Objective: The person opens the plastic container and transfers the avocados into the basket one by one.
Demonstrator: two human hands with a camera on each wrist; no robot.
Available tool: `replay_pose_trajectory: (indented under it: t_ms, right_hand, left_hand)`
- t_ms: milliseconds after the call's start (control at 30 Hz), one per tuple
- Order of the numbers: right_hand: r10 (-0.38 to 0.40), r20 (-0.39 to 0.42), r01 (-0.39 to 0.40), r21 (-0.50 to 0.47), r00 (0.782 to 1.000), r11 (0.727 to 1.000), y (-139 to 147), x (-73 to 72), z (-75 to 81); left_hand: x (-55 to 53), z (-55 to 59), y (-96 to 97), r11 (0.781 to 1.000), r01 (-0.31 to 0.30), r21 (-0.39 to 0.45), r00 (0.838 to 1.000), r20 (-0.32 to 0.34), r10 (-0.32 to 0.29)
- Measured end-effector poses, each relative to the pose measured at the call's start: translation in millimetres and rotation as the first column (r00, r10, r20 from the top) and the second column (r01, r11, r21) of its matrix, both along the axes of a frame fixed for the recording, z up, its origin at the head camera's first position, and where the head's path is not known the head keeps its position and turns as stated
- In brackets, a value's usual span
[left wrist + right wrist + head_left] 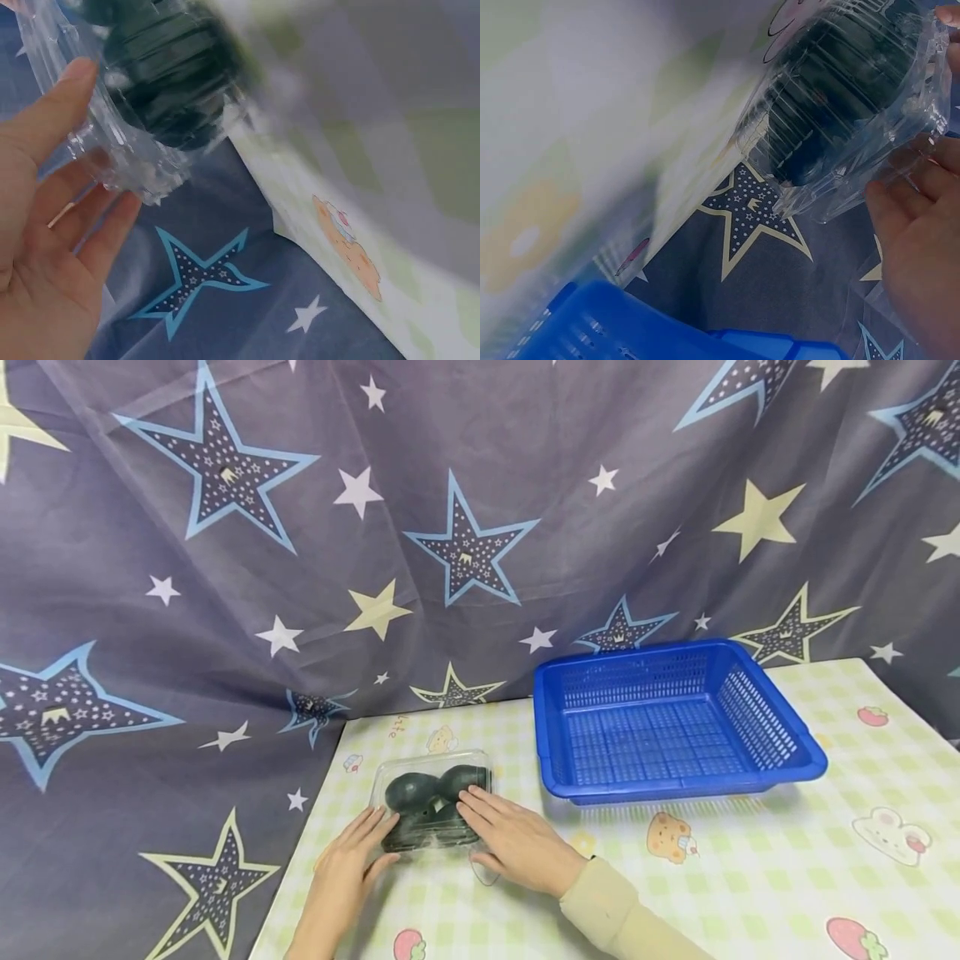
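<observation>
Resting on a bench [765, 868] spread with white-and-green checked, cartoon-printed cloth, left of and slightly nearer than a rectangular blue perforated plastic basket [675, 792]: a clear plastic box [431, 762] with rounded, dark green fruits [412, 795] inside. Close behind the basket, back edge of the bench, backed by a dark grey-blue fabric curtain [300, 568] printed with stars. Far left of the basket, beyond the box, left edge of the bench. Between basket and box, a strip of checked cloth; a broader stretch of it on the basket's near side.

On the box's side away from the basket, left hand [347, 858] reaching in from the near side, fingers straight and touching the plastic, thumb spread apart at the near corner. On the side toward the basket, right hand [525, 843] below a pale yellow sleeve [630, 914], angled inward, fingers straight, fingertips on the box, thumb apart. Cannot tell how firmly pressed.
</observation>
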State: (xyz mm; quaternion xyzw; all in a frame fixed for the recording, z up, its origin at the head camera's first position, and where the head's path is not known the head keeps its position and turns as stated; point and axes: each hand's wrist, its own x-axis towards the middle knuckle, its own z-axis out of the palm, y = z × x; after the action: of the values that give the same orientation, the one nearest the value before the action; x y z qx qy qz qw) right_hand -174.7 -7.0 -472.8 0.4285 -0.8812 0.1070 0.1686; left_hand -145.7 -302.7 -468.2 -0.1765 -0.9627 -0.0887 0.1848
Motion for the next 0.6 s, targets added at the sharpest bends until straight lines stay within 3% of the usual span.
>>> replay_pose_trajectory:
  t_ms: [133,300,500,600]
  right_hand:
    - [-0.010,-0.030,0.010,-0.006,1.000,1.000,-2.1,-0.4,-1.1]
    - [-0.025,0.008,0.025,-0.017,1.000,1.000,-2.1,-1.0,-1.1]
    - [-0.015,0.005,0.015,-0.047,1.000,0.999,-2.0,0.3,-0.5]
    - [-0.024,0.013,0.025,-0.054,1.000,0.998,-2.4,1.0,0.3]
  left_hand:
    - [2.1,0.0,-1.1,0.999,0.008,-0.037,0.999,-0.034,-0.010]
    - [2.0,2.0,0.9,0.996,0.021,-0.084,0.996,-0.090,-0.029]
    - [2.0,2.7,3.8,0.982,0.071,-0.173,0.974,-0.201,-0.106]
    - [1.5,2.1,4.8,0.979,0.089,-0.185,0.966,-0.224,-0.130]
